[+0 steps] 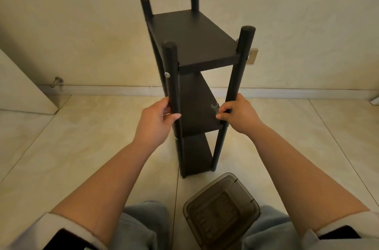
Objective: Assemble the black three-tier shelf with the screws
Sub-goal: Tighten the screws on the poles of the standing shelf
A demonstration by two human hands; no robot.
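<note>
Nearest you, below the shelf's feet, your knees in pale blue trousers [141, 227] frame a smoky translucent plastic box [221, 211] sitting on the floor. The floor [61, 147] is glossy cream tile with thin dark grout lines running toward the shelf.

The black three-tier shelf [194, 40] stands upright on those tiles straight ahead of you, all three boards fitted between four round posts. Your left hand [155, 120] has its fingers curled round the shelf's near-left post, thumb across the front. Your right hand [235, 114] wraps the near-right post just above the middle board, and its fingertips pinch a small grey wrench [214, 108]. Silver screws [167, 74] show on the near-left post beside the top board.

Behind the shelf, a pale skirting board [102, 90] meets a cream plastered wall [82, 14]. A wall socket [252, 56] peeks out right of the shelf's top board. Far left of the shelf are a door [22, 88] and a metal doorstop [57, 81].
</note>
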